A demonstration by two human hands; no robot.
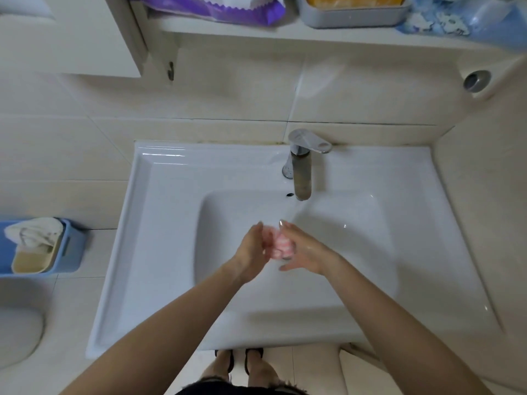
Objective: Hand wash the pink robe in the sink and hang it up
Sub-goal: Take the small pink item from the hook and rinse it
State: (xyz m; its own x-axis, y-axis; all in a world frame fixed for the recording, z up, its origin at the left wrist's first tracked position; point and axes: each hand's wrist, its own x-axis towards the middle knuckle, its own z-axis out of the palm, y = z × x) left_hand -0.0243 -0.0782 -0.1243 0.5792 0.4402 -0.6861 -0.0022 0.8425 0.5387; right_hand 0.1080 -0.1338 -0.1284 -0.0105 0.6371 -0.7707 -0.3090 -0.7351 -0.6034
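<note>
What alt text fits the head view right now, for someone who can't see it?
A left hand and right hand press a small bunched pink robe between them over the white sink, just below the faucet. A blue basket holding a white cloth sits left of the sink.

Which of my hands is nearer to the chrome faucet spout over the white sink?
Right. The right hand is just in front of the chrome faucet spout, almost in line with its outlet. The left hand is beside the right one, offset further to the left of the spout.
</note>
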